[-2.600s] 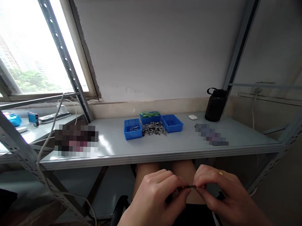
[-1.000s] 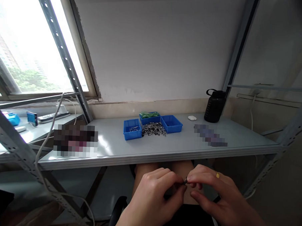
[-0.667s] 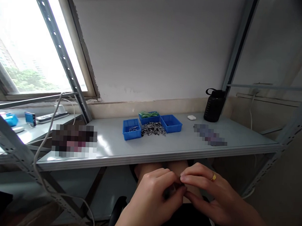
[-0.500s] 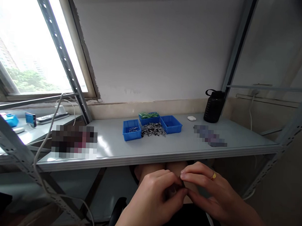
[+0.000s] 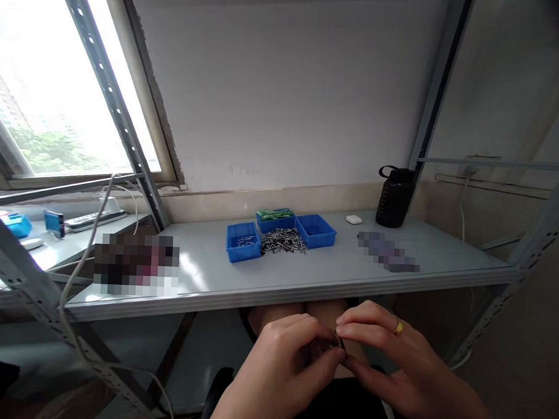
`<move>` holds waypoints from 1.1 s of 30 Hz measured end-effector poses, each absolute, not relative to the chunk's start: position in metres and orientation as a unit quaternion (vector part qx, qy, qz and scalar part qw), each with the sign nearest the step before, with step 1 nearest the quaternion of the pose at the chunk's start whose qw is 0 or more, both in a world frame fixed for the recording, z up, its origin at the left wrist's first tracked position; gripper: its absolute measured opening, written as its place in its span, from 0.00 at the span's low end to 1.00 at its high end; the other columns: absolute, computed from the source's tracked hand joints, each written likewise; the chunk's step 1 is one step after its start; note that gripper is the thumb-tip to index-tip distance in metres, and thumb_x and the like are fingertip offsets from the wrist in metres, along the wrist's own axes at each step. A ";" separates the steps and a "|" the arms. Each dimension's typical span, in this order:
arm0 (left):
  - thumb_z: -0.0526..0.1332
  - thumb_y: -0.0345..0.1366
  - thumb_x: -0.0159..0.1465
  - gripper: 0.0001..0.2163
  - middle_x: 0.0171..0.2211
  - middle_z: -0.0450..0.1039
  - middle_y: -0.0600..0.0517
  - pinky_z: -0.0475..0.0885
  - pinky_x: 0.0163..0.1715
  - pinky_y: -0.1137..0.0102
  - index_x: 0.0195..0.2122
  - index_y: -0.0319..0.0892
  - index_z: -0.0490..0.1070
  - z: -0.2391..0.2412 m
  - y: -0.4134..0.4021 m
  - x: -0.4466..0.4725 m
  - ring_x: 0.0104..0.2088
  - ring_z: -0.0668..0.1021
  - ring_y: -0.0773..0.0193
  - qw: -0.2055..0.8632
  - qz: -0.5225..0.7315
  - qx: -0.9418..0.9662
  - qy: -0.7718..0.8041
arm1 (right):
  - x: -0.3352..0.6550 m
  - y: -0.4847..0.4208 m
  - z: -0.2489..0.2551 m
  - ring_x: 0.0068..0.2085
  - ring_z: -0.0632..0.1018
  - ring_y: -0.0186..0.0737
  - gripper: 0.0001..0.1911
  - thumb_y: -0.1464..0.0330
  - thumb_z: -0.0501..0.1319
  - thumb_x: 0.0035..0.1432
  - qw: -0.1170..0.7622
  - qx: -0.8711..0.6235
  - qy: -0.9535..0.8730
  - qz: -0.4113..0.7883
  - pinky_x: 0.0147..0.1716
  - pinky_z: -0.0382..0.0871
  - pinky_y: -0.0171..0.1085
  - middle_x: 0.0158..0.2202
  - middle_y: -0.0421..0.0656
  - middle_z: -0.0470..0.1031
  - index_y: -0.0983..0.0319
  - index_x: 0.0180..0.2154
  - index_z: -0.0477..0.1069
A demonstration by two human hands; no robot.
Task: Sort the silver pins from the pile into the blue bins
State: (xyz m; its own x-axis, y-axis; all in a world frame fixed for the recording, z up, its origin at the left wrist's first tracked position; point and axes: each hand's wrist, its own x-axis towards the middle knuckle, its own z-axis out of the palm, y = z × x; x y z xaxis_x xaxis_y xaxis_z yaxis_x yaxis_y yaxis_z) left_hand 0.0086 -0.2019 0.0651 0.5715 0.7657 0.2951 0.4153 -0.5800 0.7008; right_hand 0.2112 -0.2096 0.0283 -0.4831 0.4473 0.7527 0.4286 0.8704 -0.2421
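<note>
My left hand is curled with its thumb and fingers drawn together, in front of the table edge and above my lap. Facing it, my right hand, with a gold ring, has its fingertips pinched close to the left ones. Between the fingertips a thin dark piece shows; it is too small and covered to name. On the table lies a pile of metal screws, set among a left blue bin with a few screws, a back blue bin with green packets, and a right blue bin.
A black water bottle stands at the back right of the table, near a small white case. Blurred-out items lie at the left and right. Metal shelf posts frame both sides, and a white cable hangs at the left.
Both hands stay together in nearly the same place, with small finger shifts. The dark piece between the fingertips shows more now. The things on the table have not moved.
</note>
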 end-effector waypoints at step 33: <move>0.59 0.36 0.65 0.08 0.28 0.76 0.53 0.67 0.29 0.78 0.34 0.39 0.76 0.069 -0.205 0.010 0.29 0.74 0.68 0.387 0.322 0.789 0.353 | 0.214 -0.211 0.029 0.42 0.76 0.39 0.17 0.72 0.59 0.61 0.439 -0.249 -0.863 -0.013 0.39 0.74 0.36 0.42 0.46 0.74 0.60 0.52 0.65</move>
